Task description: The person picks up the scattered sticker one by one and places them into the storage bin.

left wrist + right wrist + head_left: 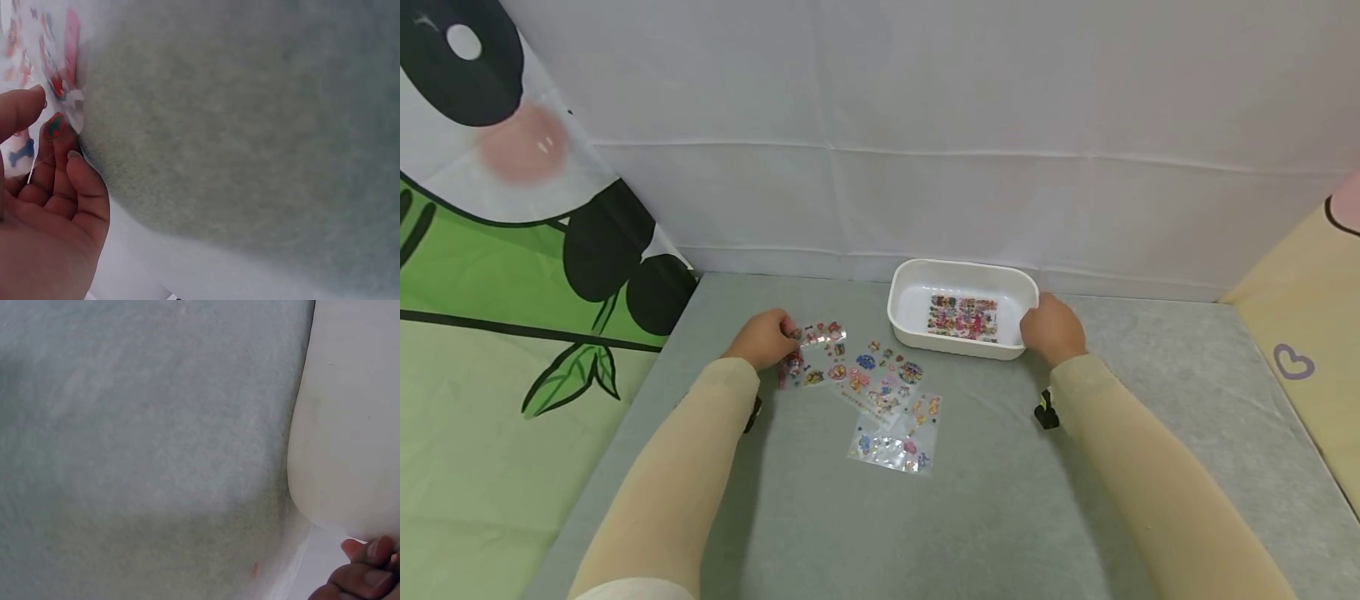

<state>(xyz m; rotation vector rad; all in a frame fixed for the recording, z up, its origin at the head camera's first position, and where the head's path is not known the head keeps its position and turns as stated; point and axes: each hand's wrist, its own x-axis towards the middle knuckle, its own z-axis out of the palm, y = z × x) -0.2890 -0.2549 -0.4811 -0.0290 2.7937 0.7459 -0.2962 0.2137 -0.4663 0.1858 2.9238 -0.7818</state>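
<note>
My left hand (762, 338) pinches the edge of a clear sticker sheet (815, 377) with small colourful pictures. In the left wrist view, the thumb and fingers (47, 178) of that hand meet at the sheet's edge. Overlapping it to the right is another sticker sheet (880, 379), and a further sticker sheet (895, 446) lies below, nearer me. My right hand (1054, 330) grips the right end of a white plastic tub (925, 340). Sticker sheets (962, 318) with dense pictures lie inside the tub. The right wrist view shows the tub's outer wall (350, 425) above the curled fingers.
A grey cloth (1000, 517) covers the table. Behind it hangs a white fabric backdrop (925, 200). A printed green cloth (490, 400) stands along the left side and a yellow one (1300, 317) along the right.
</note>
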